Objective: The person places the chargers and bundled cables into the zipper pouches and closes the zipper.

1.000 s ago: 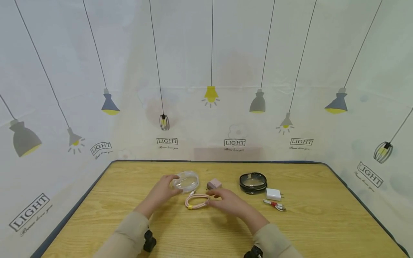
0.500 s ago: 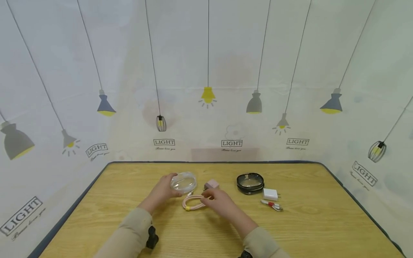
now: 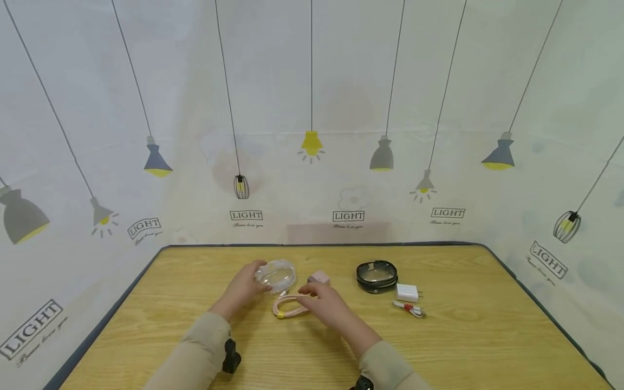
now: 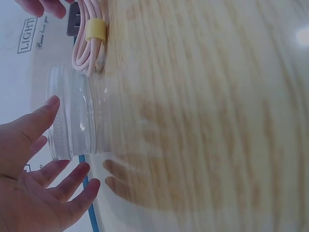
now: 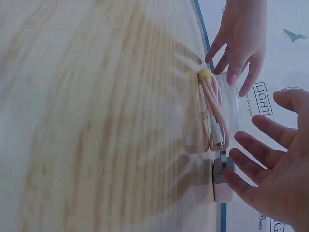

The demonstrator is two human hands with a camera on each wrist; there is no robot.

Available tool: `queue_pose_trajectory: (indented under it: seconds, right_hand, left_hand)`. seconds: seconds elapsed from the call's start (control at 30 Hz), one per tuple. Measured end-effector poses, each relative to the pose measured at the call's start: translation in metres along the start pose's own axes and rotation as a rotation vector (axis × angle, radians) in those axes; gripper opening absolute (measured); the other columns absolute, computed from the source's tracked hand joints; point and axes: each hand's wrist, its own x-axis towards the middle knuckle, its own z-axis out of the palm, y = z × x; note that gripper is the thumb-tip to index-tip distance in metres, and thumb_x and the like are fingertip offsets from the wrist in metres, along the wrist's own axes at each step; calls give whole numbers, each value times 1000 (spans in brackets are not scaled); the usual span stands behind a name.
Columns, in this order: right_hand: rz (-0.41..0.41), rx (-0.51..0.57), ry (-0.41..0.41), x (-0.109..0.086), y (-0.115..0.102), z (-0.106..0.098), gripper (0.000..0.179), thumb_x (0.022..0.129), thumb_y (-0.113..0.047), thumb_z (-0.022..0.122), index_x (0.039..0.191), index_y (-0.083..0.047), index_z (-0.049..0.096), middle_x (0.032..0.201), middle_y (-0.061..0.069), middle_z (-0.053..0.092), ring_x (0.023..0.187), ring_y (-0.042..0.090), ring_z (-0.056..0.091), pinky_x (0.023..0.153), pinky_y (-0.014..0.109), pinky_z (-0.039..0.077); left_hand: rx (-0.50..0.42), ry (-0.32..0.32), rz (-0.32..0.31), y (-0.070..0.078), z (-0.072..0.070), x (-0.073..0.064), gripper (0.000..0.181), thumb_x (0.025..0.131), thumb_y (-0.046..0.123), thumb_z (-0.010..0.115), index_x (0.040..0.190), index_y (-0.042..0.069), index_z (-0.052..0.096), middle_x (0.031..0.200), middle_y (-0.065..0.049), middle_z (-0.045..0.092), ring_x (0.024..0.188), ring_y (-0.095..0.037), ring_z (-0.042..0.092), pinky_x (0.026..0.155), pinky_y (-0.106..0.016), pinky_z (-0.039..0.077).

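My left hand is beside a clear round container on the table, fingers near its far side and thumb near its front. In the left wrist view those fingers are spread and loosely bent beside the clear wall; contact is hard to tell. Over the right end of a coiled pink cable with a yellow band is my right hand. Its fingers look spread and fairly straight in the right wrist view, with nothing held. Partly hidden behind that hand is a pink charger plug.
Farther right lie a coiled black cable, a white charger plug and a short white cable with a red band. The wooden table has dark-edged borders, with a lamp-printed backdrop behind it.
My right hand has shifted a little left over the pink cable. The left hand stays by the clear container. The head view has turned slightly.
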Motion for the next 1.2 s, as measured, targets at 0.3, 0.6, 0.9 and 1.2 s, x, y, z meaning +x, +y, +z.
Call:
queue_pose_trajectory:
  seconds: [0.3, 0.6, 0.9, 1.2]
  right_hand:
    - [-6, 57, -23, 8, 4, -4, 36, 97, -28, 59, 120, -1, 65, 129, 17, 57, 119, 36, 52, 93, 53, 44]
    - [49, 126, -29, 18, 0, -1, 50, 101, -43, 46, 126, -3, 63, 126, 13, 61, 122, 35, 51, 101, 53, 39]
    - [63, 194, -13, 31, -12, -1, 55, 103, -38, 37, 119, 6, 66, 118, 16, 67, 120, 38, 53, 104, 53, 35]
    - [154, 210, -44, 39, -12, 4, 61, 104, -44, 31, 121, 2, 66, 122, 16, 64, 122, 38, 51, 106, 55, 31]
  left_hand:
    - [-114, -14, -25, -5, -1, -4, 57, 86, 14, 75, 136, 0, 50, 132, -24, 53, 106, -38, 59, 88, -48, 50]
    - [-198, -38, -45, -6, -4, -10, 58, 90, 20, 71, 138, -1, 47, 132, -30, 50, 109, -43, 58, 86, -48, 51]
    - [-245, -6, -81, -3, -3, -15, 55, 95, 31, 65, 138, 0, 48, 131, -27, 53, 123, -41, 48, 99, -55, 39]
    - [-294, 36, -112, -3, 6, -14, 45, 94, 19, 66, 131, -2, 53, 124, -25, 58, 117, -39, 53, 96, -53, 42]
